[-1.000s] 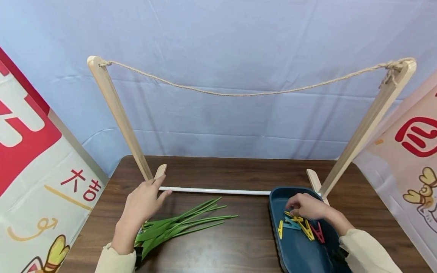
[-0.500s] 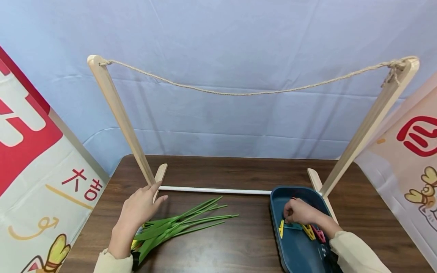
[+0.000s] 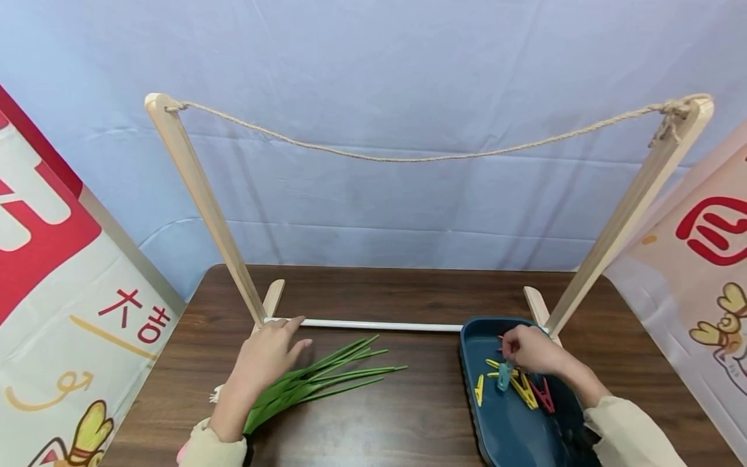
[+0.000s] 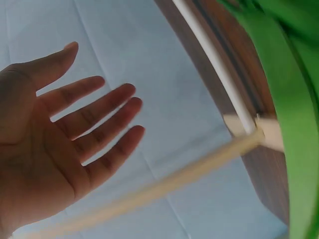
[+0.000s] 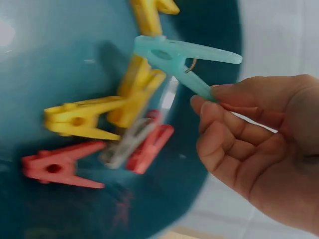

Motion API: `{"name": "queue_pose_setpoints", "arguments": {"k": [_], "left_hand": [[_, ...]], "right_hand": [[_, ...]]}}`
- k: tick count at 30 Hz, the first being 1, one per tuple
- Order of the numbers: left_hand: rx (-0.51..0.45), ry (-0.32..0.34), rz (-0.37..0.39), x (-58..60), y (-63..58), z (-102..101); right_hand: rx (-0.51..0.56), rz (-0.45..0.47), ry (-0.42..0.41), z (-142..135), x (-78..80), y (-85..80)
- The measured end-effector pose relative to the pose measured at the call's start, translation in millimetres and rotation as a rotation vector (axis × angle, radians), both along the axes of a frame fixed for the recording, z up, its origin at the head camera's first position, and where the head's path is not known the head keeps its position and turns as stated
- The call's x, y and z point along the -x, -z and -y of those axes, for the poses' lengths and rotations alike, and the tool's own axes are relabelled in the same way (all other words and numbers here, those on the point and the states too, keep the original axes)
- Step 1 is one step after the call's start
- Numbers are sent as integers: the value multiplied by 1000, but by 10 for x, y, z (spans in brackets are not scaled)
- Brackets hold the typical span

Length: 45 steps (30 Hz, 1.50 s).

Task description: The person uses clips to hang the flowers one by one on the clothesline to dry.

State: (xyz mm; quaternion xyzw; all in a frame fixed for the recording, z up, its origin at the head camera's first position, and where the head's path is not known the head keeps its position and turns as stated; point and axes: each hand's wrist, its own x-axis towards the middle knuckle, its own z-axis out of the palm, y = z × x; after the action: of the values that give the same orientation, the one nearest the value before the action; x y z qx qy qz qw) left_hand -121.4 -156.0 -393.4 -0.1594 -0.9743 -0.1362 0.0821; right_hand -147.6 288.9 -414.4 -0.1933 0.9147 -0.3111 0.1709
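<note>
In the tray, my right hand [image 3: 530, 350] pinches a teal clothespin [image 5: 167, 56] by one leg between thumb and fingertip; its jaw end hangs over the other pins. Around it lie yellow clothespins [image 5: 82, 117], red ones [image 5: 55, 167] and a greyish one [image 5: 130, 144]. My left hand [image 3: 265, 357], fingers spread and holding nothing, hovers near the foot of the left wooden post. Under that wrist lies a bunch of long green stems and leaves [image 3: 303, 383], its left end hidden by the forearm. In the left wrist view green leaves [image 4: 281, 79] fill the right side.
A wooden frame stands on the brown table [image 3: 420, 402]: two posts [image 3: 630, 214], a white bar [image 3: 379, 325] low between them, and a sagging twine rope [image 3: 408, 159] across the top. The dark blue tray [image 3: 508, 441] sits by the right post. Blue cloth hangs behind.
My right hand dipped left into the pins, then drew back up with the teal clothespin, which lay among them before. My left hand has shifted right, over the stems.
</note>
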Motion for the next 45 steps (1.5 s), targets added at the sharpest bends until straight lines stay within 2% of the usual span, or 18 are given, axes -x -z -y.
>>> {"name": "queue_pose_setpoints", "arguments": {"k": [6,10,13,16,21,25,28,31,36,41,45], "left_hand": [[-20,110,-16,50,16,-409],[-72,222,-37,66,4,-759],[-122,301,8,54,-5,-1001],[-165,342,86,44,-8,-1176],[-212,381,158,32,-12,-1282],[-250,414,198,21,-16,-1268],[-279,423,201,20,-32,-1237],[-267,411,151,27,-62,-1203],[-161,385,-23,28,-155,-1165],[-43,387,-177,1,-229,-1157],[20,385,-244,-19,-257,-1162]], "right_hand": [[197,40,90,134,37,-305],[282,37,100,361,33,-430],[351,46,74,555,2,-481],[407,51,36,723,-36,-502],[451,15,-13,904,-77,-492],[473,-10,-32,947,-87,-463],[490,-23,-50,940,-90,-446],[510,-20,-80,921,-103,-443],[514,-33,-114,921,-123,-469],[487,-95,-96,953,-140,-495],[492,-165,-98,968,-154,-498]]}}
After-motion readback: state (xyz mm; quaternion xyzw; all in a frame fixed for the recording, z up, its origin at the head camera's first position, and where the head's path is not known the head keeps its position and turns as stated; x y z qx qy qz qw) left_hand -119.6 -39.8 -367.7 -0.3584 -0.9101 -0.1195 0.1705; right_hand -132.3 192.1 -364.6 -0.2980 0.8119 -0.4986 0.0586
